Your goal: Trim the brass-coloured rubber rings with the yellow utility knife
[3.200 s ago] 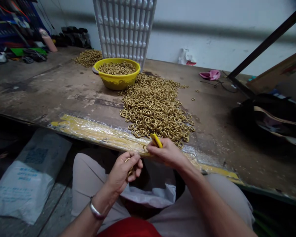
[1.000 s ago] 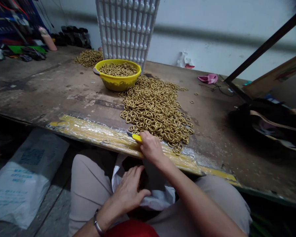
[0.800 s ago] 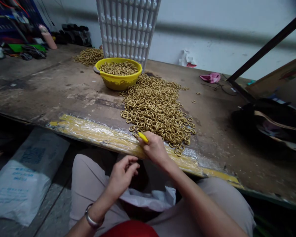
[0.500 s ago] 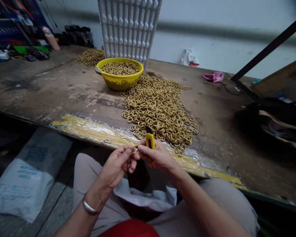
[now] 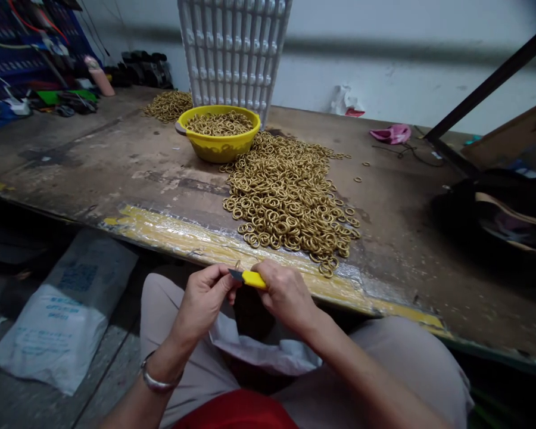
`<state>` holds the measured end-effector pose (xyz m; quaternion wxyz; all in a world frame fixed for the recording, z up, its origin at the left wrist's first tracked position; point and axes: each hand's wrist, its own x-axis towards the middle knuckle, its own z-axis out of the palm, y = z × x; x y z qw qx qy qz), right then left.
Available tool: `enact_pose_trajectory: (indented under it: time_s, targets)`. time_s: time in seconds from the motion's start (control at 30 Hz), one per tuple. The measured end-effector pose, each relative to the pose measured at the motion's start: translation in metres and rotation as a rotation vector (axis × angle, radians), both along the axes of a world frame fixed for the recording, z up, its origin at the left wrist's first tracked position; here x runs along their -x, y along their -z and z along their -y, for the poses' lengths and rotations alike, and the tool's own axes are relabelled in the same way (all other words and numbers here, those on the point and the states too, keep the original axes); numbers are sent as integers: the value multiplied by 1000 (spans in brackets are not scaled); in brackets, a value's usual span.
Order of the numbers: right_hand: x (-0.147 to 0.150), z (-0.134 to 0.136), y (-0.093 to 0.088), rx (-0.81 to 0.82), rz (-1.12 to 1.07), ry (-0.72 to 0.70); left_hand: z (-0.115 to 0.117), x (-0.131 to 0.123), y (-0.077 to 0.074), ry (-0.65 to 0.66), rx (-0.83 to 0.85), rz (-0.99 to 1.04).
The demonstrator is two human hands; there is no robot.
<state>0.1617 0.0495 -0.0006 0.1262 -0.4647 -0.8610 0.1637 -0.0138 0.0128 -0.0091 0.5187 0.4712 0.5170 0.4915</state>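
Note:
Between the thumb and fingers of my left hand (image 5: 209, 292) a small gold ring (image 5: 237, 264) is pinched, its upper edge showing above the fingertips. My right hand (image 5: 288, 293) is wrapped round a yellow utility knife (image 5: 254, 279). The knife's dark blade points left and lies at the ring and my left fingertips; whether it touches the ring I cannot tell. Just beyond my hands, a wide heap of gold rings (image 5: 290, 190) spreads over the worn table (image 5: 161, 173). Behind the heap's left side stands a yellow basin (image 5: 218, 148) filled with similar rings.
A ribbed silvery panel (image 5: 234, 53) stands upright behind the basin, beside a smaller ring pile (image 5: 167, 106). A pink cloth (image 5: 390, 134) and a black bag (image 5: 504, 220) are at right. Below the edge are an open white bag (image 5: 268, 351) and a printed sack (image 5: 67, 310).
My right hand has turned the knife from pointing up and away to pointing left, bringing its blade to the ring. The left hand keeps its pinch on the ring.

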Motion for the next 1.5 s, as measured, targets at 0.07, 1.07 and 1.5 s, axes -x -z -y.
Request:
enact_pose_trajectory:
  time_s: [0.07,1.07,1.5]
  targets:
    - [1,1,-1,-15,87,6,0,1,-2,7,-12,-81]
    - [12,-36,1,763,-793,264,-3,-10,21,27,386,594]
    - [22,-2,-1,811,-960,239,-2,-15,6,-6,305,613]
